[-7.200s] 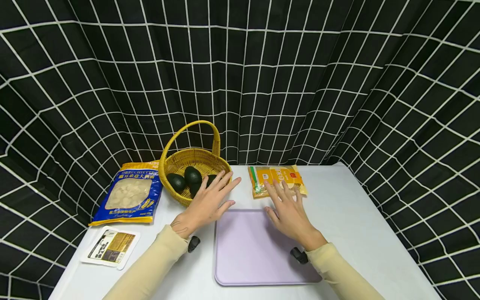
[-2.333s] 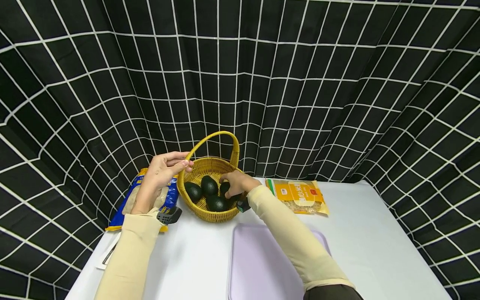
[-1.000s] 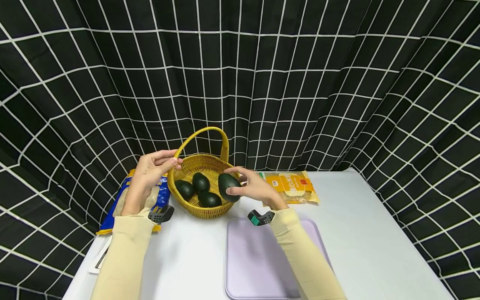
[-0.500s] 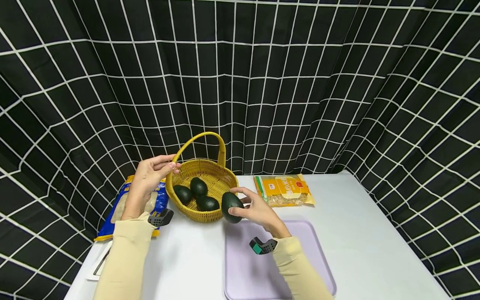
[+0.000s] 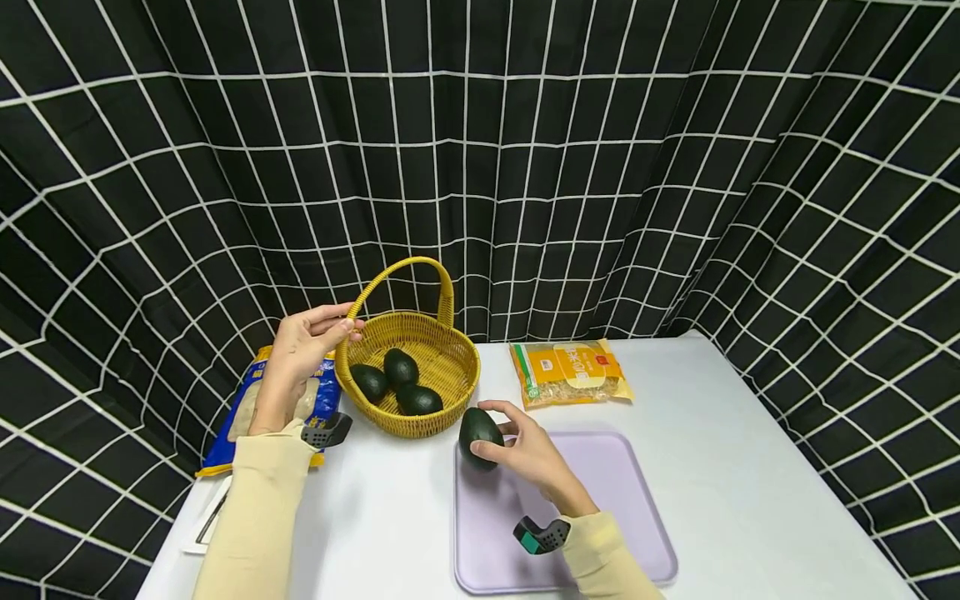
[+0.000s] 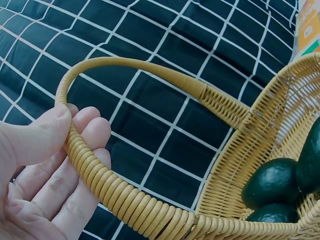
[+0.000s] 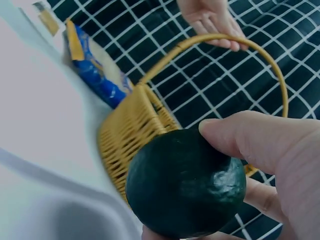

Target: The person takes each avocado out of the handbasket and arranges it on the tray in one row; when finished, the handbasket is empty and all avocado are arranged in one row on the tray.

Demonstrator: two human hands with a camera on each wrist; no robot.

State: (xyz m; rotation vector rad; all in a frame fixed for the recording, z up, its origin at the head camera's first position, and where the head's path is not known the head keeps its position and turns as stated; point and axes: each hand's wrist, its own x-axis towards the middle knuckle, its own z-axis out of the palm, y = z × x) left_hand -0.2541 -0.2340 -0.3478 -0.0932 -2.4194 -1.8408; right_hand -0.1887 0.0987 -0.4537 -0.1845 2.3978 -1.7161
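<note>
Table [image 5: 390, 533], white; tray [image 5: 615, 475], lilac, flat on it; basket [image 5: 412, 423], yellow wicker, its handle [image 5: 446, 307] in the pinching grip of the left hand [image 5: 300, 346]; right hand [image 5: 528, 450], grip curled round an avocado [image 5: 478, 432] over the tray's far left corner (best lowered gently and freed only once steady, as it may roll).

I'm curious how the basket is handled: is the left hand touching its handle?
Touching. The left wrist view shows the left hand pinching the basket's handle, the thumb lying across it and fingers behind.

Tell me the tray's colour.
The tray is pale purple, clearest in the head view.
</note>
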